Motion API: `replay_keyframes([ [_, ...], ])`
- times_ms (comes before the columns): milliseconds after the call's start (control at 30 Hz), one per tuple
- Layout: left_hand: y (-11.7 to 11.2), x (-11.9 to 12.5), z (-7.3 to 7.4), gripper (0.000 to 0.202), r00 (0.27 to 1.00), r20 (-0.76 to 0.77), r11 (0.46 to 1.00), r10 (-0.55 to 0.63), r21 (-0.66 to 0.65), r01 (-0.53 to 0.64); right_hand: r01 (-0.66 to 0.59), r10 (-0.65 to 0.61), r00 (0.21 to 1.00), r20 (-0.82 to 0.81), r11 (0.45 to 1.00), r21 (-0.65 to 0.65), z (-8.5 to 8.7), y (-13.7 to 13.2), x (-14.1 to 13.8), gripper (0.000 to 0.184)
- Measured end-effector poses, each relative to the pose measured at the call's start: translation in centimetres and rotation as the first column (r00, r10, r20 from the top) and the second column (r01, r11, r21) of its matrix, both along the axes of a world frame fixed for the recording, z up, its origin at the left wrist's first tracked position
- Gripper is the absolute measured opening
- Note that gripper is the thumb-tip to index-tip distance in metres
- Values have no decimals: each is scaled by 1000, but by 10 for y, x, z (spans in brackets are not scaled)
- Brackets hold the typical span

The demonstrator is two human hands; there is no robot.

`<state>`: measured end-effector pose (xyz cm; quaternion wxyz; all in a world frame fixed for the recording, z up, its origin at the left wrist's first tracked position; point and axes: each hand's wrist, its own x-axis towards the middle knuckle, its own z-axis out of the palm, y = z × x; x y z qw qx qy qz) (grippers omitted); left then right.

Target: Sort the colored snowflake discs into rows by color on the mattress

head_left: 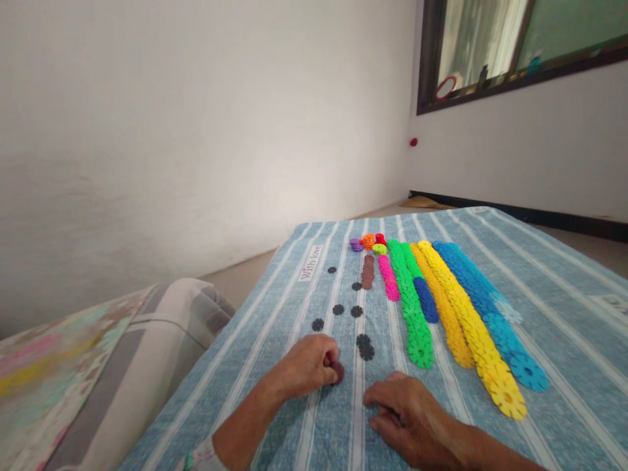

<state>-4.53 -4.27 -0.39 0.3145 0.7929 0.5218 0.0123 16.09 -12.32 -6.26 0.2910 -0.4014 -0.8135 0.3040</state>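
Note:
My left hand (310, 366) rests on a blue striped cloth (564, 307), fingers curled round a small dark brown disc (338, 373) pinched at the fingertips. My right hand (409, 412) lies just to its right, fingers bent and pressed to the cloth; what is under them is hidden. Several loose black toothed discs (364, 347) lie scattered just beyond both hands. Further out, long overlapping rows of discs run away from me: brown (367, 271), pink (389, 278), green (413, 307), dark blue (426, 299), orange-yellow (444, 307), yellow (473, 327) and light blue (490, 307).
A small cluster of purple, orange, red and lime discs (367, 243) sits at the far end of the rows. A grey cushion (161, 340) and a patterned sheet (53, 366) lie to the left. White walls and a dark-framed window (515, 46) stand behind.

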Motion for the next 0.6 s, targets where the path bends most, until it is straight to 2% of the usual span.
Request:
replay_keyframes([
  [233, 8, -5, -3, 11, 991, 132, 995, 30, -99, -17, -1, 1, 1000, 20, 1000, 17, -5, 3, -1, 10],
  [400, 43, 11, -3, 6, 980, 195, 997, 39, 64, -52, -18, 14, 998, 69, 999, 50, -11, 6, -2, 11],
  [600, 97, 57, -7, 4, 969, 245, 971, 34, 222, -91, -42, 31, 983, 179, 997, 61, -18, 12, -5, 18],
])
